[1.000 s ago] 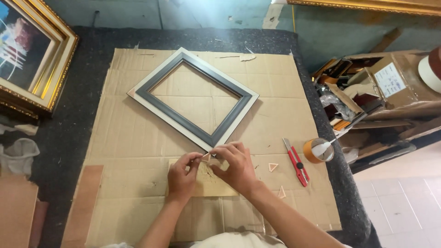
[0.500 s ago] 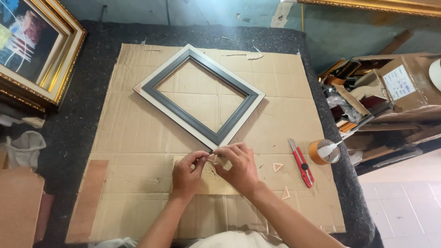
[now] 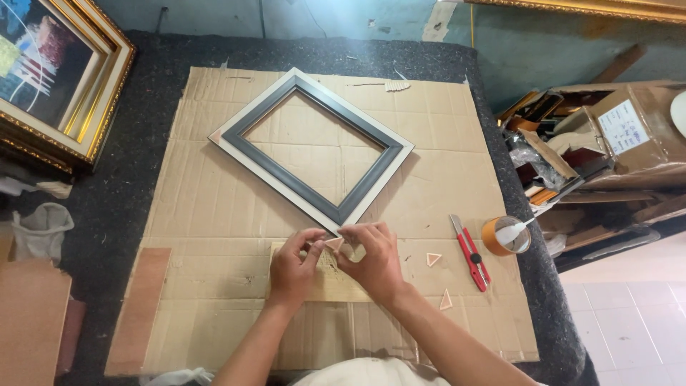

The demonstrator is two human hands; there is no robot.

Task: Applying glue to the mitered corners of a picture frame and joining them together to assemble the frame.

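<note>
A grey and cream picture frame (image 3: 312, 149) lies turned like a diamond on a cardboard sheet (image 3: 200, 214). Its near corner points at my hands. My left hand (image 3: 294, 266) and my right hand (image 3: 370, 259) meet just below that corner, and together their fingertips pinch a small triangular piece (image 3: 333, 243) right against the corner. Under my hands lies a smaller cardboard piece (image 3: 336, 284). Two more small triangles (image 3: 433, 259) (image 3: 446, 300) lie to the right of my right hand.
A red utility knife (image 3: 469, 251) and an orange cup with a white stick (image 3: 506, 236) sit at the right. Gold-framed pictures (image 3: 61, 78) lean at the far left. Cluttered boxes (image 3: 593, 143) stand beyond the table's right edge. A wooden strip (image 3: 139, 307) lies bottom left.
My hands have stayed at the frame's near corner, fingers shifting slightly on the small triangle. The view has drifted a little; the frame has not moved.
</note>
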